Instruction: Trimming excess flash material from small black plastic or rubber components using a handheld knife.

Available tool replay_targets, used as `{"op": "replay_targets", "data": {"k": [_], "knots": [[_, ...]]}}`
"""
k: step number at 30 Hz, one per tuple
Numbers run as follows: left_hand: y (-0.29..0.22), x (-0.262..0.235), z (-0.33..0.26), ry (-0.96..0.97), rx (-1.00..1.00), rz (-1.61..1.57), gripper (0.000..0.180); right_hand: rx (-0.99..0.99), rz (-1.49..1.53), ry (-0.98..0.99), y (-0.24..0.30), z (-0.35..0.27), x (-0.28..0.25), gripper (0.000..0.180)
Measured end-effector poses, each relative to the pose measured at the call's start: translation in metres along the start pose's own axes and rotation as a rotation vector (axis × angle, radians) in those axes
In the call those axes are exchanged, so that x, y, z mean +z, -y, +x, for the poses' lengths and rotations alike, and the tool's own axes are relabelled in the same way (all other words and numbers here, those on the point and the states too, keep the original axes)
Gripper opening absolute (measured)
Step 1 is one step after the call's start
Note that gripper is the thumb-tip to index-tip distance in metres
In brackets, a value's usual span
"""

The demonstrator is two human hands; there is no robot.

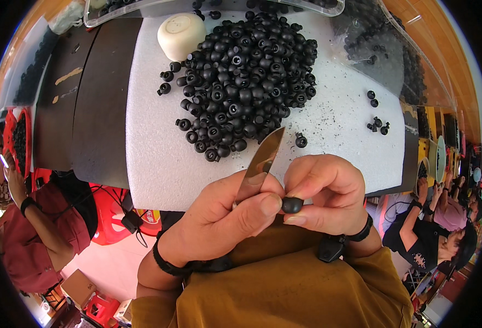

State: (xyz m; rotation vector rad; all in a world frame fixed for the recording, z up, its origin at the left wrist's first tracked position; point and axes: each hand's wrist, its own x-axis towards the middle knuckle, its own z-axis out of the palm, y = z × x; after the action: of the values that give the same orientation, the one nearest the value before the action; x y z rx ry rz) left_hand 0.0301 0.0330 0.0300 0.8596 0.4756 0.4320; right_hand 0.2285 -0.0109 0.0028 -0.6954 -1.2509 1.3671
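Note:
My left hand [224, 213] is closed around a knife whose shiny blade [265, 156] points up and away from me. Between the thumb and fingers of my right hand [331, 191] is a small round black plastic cord lock [292, 205]. My left thumb rests right beside it, at the knife's lower end. Just beyond the blade lies a large heap of similar black cord locks [246, 82] on a white foam sheet [153, 147]. One loose cord lock [301, 141] sits near my right hand.
An upturned cream bowl [180, 35] stands at the heap's far left. Black crumbs [328, 128] and several stray pieces [377, 126] dot the foam's right side. Clear plastic tubs [416, 60] stand far right and along the back. Other people [44, 235] sit at both sides.

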Motion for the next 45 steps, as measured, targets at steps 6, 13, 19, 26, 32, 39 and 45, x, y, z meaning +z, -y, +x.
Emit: {"op": "replay_targets", "data": {"k": [6,13,19,26,32,39,45], "knots": [[0.008,0.000,-0.001,-0.109,-0.002,0.054,0.014,0.017,-0.077,-0.047,0.008,0.006,0.001,0.023],[0.012,-0.010,-0.005,-0.206,-0.072,0.175,0.012,-0.026,-0.248,-0.438,0.046,0.041,-0.016,0.021],[0.017,-0.016,-0.007,-0.162,-0.052,0.065,0.013,-0.318,-0.501,-0.566,0.062,0.101,-0.049,0.024],[0.018,-0.019,-0.007,-0.153,-0.027,0.043,0.015,-0.375,-1.074,-0.366,0.043,0.098,-0.050,0.026],[0.018,-0.019,-0.003,-0.157,-0.043,0.051,0.015,-0.063,-1.069,-0.244,0.024,0.054,-0.029,0.014],[0.017,-0.016,-0.004,-0.190,-0.045,0.102,0.015,0.047,-1.224,-0.120,0.018,0.024,-0.024,0.016],[0.013,-0.014,-0.004,-0.184,-0.093,0.078,0.013,0.101,-1.236,-0.052,0.018,0.017,-0.021,0.021]]}}
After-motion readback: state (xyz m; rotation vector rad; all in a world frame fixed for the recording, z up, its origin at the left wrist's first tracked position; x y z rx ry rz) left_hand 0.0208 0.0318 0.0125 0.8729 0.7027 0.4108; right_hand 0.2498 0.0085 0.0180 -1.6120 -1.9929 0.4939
